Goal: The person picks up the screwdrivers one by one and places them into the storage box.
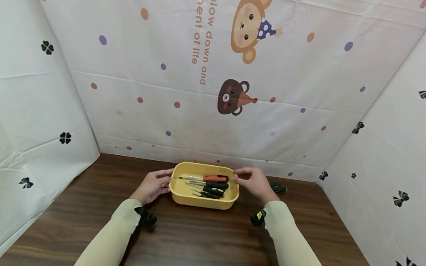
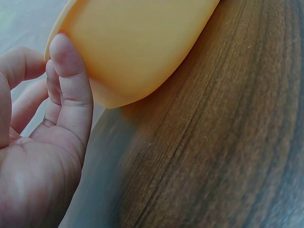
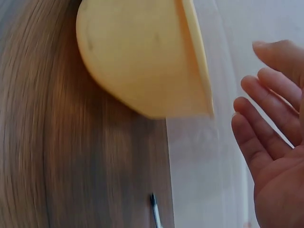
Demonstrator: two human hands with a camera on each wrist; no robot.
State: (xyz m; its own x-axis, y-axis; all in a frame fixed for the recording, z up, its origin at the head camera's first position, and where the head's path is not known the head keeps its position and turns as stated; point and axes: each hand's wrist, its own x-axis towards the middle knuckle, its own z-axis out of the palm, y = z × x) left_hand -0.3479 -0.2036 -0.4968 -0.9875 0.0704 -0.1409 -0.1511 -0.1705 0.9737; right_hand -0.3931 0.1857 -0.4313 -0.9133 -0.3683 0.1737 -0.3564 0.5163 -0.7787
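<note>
A yellow plastic basket (image 1: 203, 201) sits near the table's back edge. Inside lie an orange-and-black screwdriver (image 1: 215, 178) and several black-handled screwdrivers (image 1: 216, 185), blades to the left. My left hand (image 1: 152, 185) is at the basket's left end; in the left wrist view its fingertips (image 2: 66, 59) pinch the rim, one against the outer wall. At the right end is my right hand (image 1: 255, 184). The right wrist view shows its fingers (image 3: 266, 99) loosely spread, apart from the basket's wall (image 3: 137, 57).
Another screwdriver (image 1: 278, 188) with a dark handle lies on the brown wooden table (image 1: 196, 244), right of my right hand; its tip (image 3: 153, 202) shows in the right wrist view. White printed cloth (image 1: 183, 122) hangs behind the table and along both sides.
</note>
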